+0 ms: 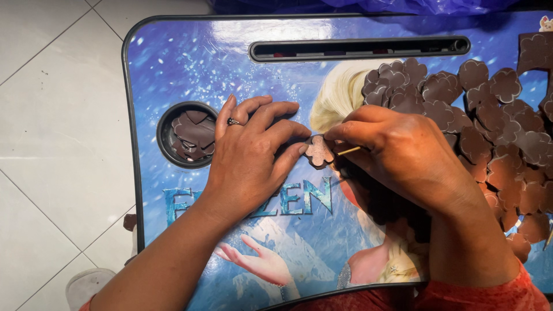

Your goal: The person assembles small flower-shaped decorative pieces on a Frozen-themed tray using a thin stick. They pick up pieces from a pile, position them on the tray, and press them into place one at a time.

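On the blue lap table point(173, 63), the left hand point(253, 155) pins a thin brown flower cutout point(319, 151) at its edge, seemingly light and bendy, while the right hand point(403, 152) pinches a slim stick point(349, 151) against it.

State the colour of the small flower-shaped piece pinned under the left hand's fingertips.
Brown, with a paler pinkish-tan face: the small flower-shaped piece, clearest in the head view.

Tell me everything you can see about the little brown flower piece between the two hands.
The flower-shaped piece is small, flat and brown with a paler, slightly pinkish face and rounded petal lobes, perhaps leather or foam. It lies flat on the printed blue lap table. The left hand pins its left edge with fingertips; the right hand holds a thin wooden stick against its right side.
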